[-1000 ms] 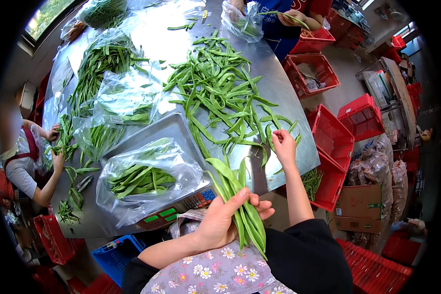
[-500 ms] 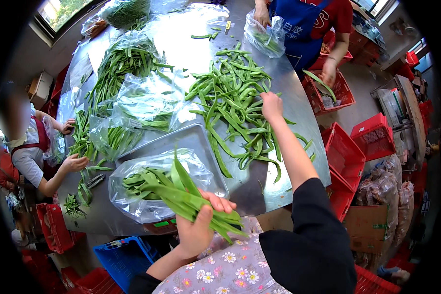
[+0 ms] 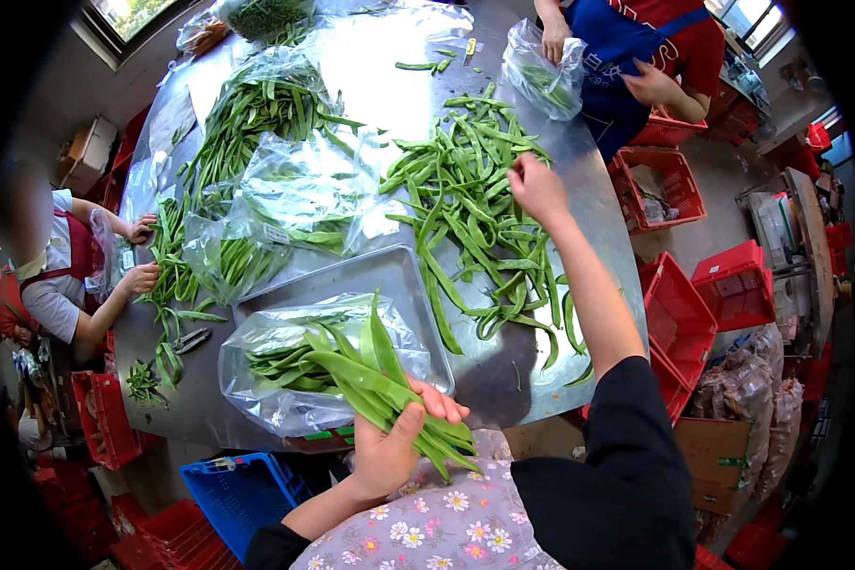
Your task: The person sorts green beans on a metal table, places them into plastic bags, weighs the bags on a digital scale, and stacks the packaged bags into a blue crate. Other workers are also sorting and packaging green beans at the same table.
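Note:
My left hand (image 3: 394, 442) is closed round a bunch of flat green beans (image 3: 375, 378), held slanting over the near edge of the table. Beneath the bunch's tips, an open clear plastic bag (image 3: 247, 380) with more flat beans inside rests on a grey metal tray (image 3: 413, 285). My right hand (image 3: 540, 190) reaches to the right edge of a loose bean pile (image 3: 475, 214). Its fingers are curled together against the beans, and what they pinch is hidden. Left of the pile lie filled clear bags (image 3: 299, 195) of beans.
On the left, a co-worker (image 3: 57, 256) handles beans at the steel table (image 3: 204, 404). Another in a blue apron (image 3: 608, 66) holds a bag (image 3: 541, 71) at the far right. Red crates (image 3: 676, 309) stand along the right side; a blue crate (image 3: 242, 499) is below the near edge.
My right hand has shifted slightly toward the far side of the pile. The far-right co-worker's hand has risen from the red crate to the apron, without the long bean it held.

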`<state>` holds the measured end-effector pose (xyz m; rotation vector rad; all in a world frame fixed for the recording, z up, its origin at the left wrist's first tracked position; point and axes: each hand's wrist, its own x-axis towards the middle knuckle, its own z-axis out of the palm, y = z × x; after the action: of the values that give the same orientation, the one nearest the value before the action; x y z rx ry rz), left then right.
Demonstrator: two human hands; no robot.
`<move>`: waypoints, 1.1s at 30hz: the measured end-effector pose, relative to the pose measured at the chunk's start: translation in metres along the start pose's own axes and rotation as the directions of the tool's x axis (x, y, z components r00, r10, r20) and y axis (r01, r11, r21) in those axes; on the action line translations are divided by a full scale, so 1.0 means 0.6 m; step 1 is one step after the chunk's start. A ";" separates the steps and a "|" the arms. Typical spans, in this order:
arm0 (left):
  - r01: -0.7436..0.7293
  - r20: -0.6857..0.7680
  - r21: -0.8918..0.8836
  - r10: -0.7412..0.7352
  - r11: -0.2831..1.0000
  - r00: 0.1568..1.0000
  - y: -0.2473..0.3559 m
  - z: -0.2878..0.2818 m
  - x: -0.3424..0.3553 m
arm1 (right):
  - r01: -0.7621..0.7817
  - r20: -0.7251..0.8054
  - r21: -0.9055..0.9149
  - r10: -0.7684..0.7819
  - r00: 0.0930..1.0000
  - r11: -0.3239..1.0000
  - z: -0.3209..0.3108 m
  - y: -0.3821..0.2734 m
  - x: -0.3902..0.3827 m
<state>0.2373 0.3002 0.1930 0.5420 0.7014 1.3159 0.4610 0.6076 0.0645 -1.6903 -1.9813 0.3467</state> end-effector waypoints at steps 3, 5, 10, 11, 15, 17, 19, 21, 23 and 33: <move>0.027 0.025 0.009 -0.027 1.000 0.999 -0.001 0.001 -0.001 | -0.188 0.443 -0.088 0.207 0.872 0.978 0.074 0.025 -0.003; 0.033 0.024 0.004 -0.033 0.999 0.999 -0.002 -0.001 -0.004 | -0.143 0.358 -0.001 0.134 0.924 0.990 0.145 0.038 -0.029; 0.016 -0.021 -0.017 -0.016 1.000 1.000 -0.008 -0.003 -0.005 | -0.172 0.338 -0.185 0.227 0.913 0.968 0.138 -0.092 -0.094; 0.014 -0.014 -0.019 -0.015 1.000 1.000 -0.009 -0.002 -0.004 | -0.200 0.357 -0.201 0.262 0.897 0.959 0.145 -0.093 -0.094; 0.021 0.010 0.029 -0.022 0.999 1.000 0.003 -0.002 -0.007 | -0.304 0.235 0.319 0.236 0.943 0.898 0.122 -0.062 -0.049; 0.008 -0.016 0.018 -0.007 1.000 1.000 0.002 -0.006 -0.008 | -0.403 0.304 0.584 0.271 0.914 0.705 0.079 -0.056 -0.013; -0.003 -0.016 -0.020 0.002 1.000 1.000 -0.003 -0.008 -0.009 | -0.404 0.380 0.748 0.158 0.911 0.527 0.029 -0.056 0.015; -0.021 0.021 -0.070 0.022 0.997 1.000 -0.002 -0.011 -0.006 | -0.443 0.483 0.800 0.003 0.876 0.404 -0.017 -0.064 0.030; -0.009 0.031 -0.073 0.011 0.997 0.999 -0.002 -0.010 -0.006 | -0.497 0.526 0.804 -0.001 0.850 0.327 -0.027 -0.054 0.035; 0.027 0.005 0.000 -0.027 1.000 1.000 -0.003 -0.002 -0.011 | -0.447 0.427 0.844 0.133 0.894 0.296 -0.005 -0.016 0.014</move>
<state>0.2371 0.2935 0.1919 0.5337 0.7021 1.2887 0.4536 0.6136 0.0736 -1.1620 -1.0679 1.6129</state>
